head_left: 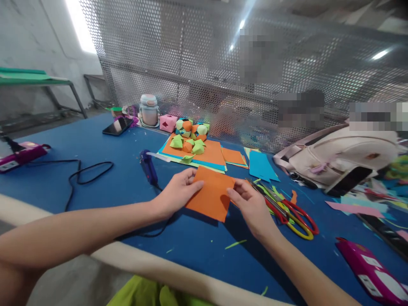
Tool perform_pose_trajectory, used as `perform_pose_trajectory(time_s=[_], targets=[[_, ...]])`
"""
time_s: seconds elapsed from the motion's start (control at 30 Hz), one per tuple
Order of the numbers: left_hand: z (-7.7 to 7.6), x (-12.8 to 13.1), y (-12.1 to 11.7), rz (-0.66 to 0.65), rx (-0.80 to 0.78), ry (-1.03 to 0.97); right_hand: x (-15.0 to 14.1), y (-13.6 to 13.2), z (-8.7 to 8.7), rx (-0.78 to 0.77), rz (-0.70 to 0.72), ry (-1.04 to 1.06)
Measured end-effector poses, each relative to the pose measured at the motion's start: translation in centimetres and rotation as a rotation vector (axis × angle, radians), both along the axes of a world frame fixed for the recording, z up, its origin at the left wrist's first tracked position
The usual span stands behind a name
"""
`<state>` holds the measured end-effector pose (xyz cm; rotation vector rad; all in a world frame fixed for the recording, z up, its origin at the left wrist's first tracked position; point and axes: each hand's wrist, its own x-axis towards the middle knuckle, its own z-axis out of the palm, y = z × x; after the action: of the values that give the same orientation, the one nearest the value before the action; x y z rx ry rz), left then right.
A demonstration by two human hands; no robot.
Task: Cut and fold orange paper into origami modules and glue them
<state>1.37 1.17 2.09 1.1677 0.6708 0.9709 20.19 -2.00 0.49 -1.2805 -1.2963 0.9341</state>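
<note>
An orange paper square is held just above the blue table in front of me. My left hand pinches its left edge, thumb on top. My right hand pinches its right edge with thumb and fingers. The sheet tilts slightly, its near corner hanging over the table top.
Red and yellow scissors lie right of my right hand. A blue glue gun with black cable lies to the left. Behind are stacked coloured sheets, folded paper pieces, a phone, a bottle, a white bag and a magenta device.
</note>
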Motion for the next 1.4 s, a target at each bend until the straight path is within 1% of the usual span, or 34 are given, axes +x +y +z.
perform_pose_trajectory(time_s=[0.07,0.13,0.23,0.33,0.43,0.57,0.67,0.73,0.8,0.87,0.97,1.03,1.13,1.2,1.3,1.4], targets=[[-0.6,0.3,-0.4,-0.040,-0.091,0.006,0.2,0.0,-0.3,-0.018,-0.051,0.042],[-0.9,0.4,-0.6,-0.070,-0.142,0.008,0.7,0.1,-0.6,-0.031,-0.076,0.067],[-1.2,0.4,-0.5,-0.096,-0.177,0.008,1.3,0.0,-0.9,-0.044,-0.068,0.099],[-1.4,0.5,-0.4,-0.101,-0.215,0.006,1.4,-0.1,-0.9,-0.054,-0.045,0.117],[-1.4,0.6,-0.5,-0.101,-0.263,0.012,1.2,-0.2,-0.8,-0.057,-0.085,0.093],[-1.3,0.7,-0.7,-0.113,-0.259,0.036,1.6,0.1,-0.8,-0.031,-0.158,0.077],[-1.5,0.6,-0.6,-0.077,-0.251,0.047,2.0,0.3,-0.7,0.000,-0.187,0.140],[-1.8,0.6,-0.4,-0.050,-0.256,0.045,2.0,0.4,-0.7,-0.033,-0.163,0.231],[-2.0,0.6,-0.3,-0.047,-0.274,0.037,1.8,0.4,-0.7,-0.097,-0.090,0.257],[-2.0,0.7,-0.3,-0.076,-0.299,0.017,1.5,0.2,-0.8,-0.147,-0.018,0.183],[-1.8,0.9,-0.5,-0.126,-0.330,-0.002,1.2,-0.2,-0.9,-0.144,-0.014,0.082],[-1.5,1.0,-0.7,-0.127,-0.345,0.015,1.1,-0.4,-1.0,-0.151,-0.009,0.063],[-1.3,1.0,-0.8,-0.103,-0.378,0.042,1.0,-0.6,-1.1,-0.171,0.052,0.038],[-1.4,1.0,-0.7,-0.101,-0.406,0.037,0.8,-0.9,-1.3,-0.142,0.054,-0.018],[-1.6,1.0,-0.5,-0.105,-0.437,0.008,0.4,-1.3,-1.4,-0.069,0.016,-0.174],[-1.9,1.0,-0.3,-0.075,-0.457,-0.010,0.3,-1.5,-1.3,-0.028,0.015,-0.266]])
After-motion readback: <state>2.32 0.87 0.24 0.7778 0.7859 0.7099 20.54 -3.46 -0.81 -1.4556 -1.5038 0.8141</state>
